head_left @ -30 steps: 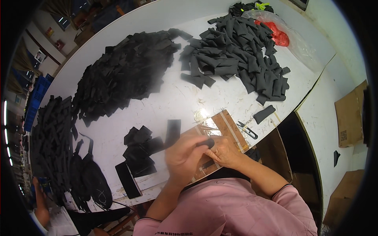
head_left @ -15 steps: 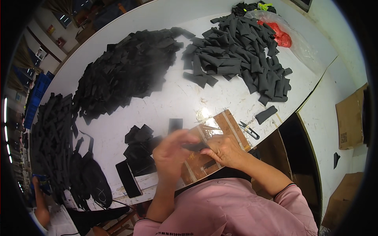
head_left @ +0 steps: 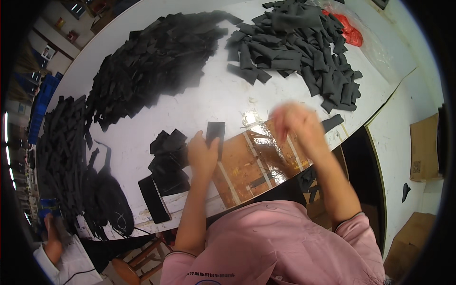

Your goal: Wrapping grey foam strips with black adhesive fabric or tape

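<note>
Two bare forearms (head_left: 338, 187) reach up past a pink shirt (head_left: 280, 242) in my head view. Nearest on the left, a phone (head_left: 154, 199) lies slantwise on the table (head_left: 237, 104), with a stack of dark pieces (head_left: 166, 164) just beyond it. From here I see the left hand (head_left: 202, 154) beside that stack, thumb and fingers parted, the thumb on a black patch (head_left: 216, 129); I can't tell whether it grips. The patch lies at the left edge of the board (head_left: 237, 161), its far end showing past the hand. The right hand (head_left: 298, 126) is over the board's far right part, too blurred for me to tell how far its fingers are open or whether they hold anything. Just right of it lies one roll (head_left: 333, 122). Farther out I get three heaps: strips (head_left: 61, 161) leftmost, flat pieces (head_left: 156, 61) in the middle, rolls (head_left: 327, 73) to the right, with a red bag (head_left: 351, 33) beside them.
</note>
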{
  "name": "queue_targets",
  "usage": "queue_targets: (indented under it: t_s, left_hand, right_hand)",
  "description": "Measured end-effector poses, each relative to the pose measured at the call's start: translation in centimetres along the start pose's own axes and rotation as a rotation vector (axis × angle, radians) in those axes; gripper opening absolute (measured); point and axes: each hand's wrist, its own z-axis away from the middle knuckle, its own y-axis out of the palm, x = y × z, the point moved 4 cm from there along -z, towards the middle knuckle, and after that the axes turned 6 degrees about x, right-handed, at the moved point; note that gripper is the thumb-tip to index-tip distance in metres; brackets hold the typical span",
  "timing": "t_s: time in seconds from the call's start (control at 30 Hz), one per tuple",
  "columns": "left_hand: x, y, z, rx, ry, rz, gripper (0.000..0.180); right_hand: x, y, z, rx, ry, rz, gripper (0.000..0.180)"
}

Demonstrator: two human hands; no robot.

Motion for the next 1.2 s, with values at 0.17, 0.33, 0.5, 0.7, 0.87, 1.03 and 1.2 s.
queue_targets:
  t_s: [0.17, 0.33, 0.5, 0.7, 0.87, 1.03, 1.2]
  left_hand:
    - [1.6, 0.9, -1.1, 0.12, -0.037, -0.019, 0.024]
    - [-1.0, -0.6, 3.4, 0.311, -0.437, 1.972, 0.021]
    - [-5.0, -0.1, 9.0, 0.702, -0.335, 2.355, 0.028]
    - [-4.5, 1.8, 11.1, 0.516, -0.498, 2.084, 0.036]
    - [-6.1, 1.0, 11.0, 0.641, -0.516, 2.391, 0.041]
    - [-7.3, 0.4, 10.9, 0.577, -0.638, 2.327, 0.04]
    - [-4.7, -0.2, 12.8, 0.54, -0.614, 1.538, 0.021]
  right_hand:
    - [-4.8, 6.2, 6.4, 0.294, 0.27, 0.029, 0.029]
    - [-5.2, 9.5, 6.5, 0.182, 0.288, 0.195, 0.031]
    - [-5.3, 11.2, 6.0, -0.234, -0.076, 0.108, 0.035]
    - [-6.4, 10.9, 6.7, -0.283, -0.037, 0.038, 0.015]
    - [-6.2, 10.3, 7.1, -0.321, -0.043, 0.146, 0.014]
    - [-5.6, 9.5, 7.0, -0.306, -0.067, 0.191, 0.012]
    - [-4.4, 8.3, 6.7, -0.342, -0.179, 0.364, 0.018]
